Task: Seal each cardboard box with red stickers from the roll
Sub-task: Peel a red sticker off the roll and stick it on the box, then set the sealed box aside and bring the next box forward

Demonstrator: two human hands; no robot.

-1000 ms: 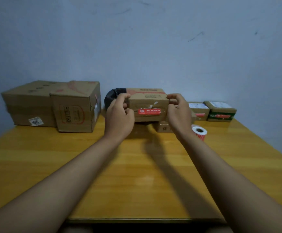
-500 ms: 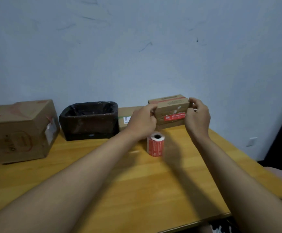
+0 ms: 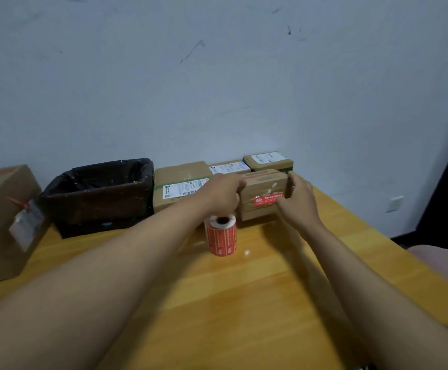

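A small cardboard box (image 3: 264,186) with a red sticker (image 3: 267,200) on its front face is held at the far right of the wooden table (image 3: 244,303). My left hand (image 3: 224,192) grips its left end and my right hand (image 3: 296,198) grips its right end. Whether the box rests on the table or hangs just above it I cannot tell. The roll of red stickers (image 3: 220,234) stands upright on the table, just in front of my left hand.
A black-lined bin (image 3: 98,194) stands at the back left of centre. Large cardboard boxes (image 3: 2,220) sit at the far left. Three labelled boxes (image 3: 181,184) line the wall behind the held box. The table's right edge is close.
I have carried the box from the table's middle to the right side and lowered it toward the boxes at the wall. The view has swung right with it.
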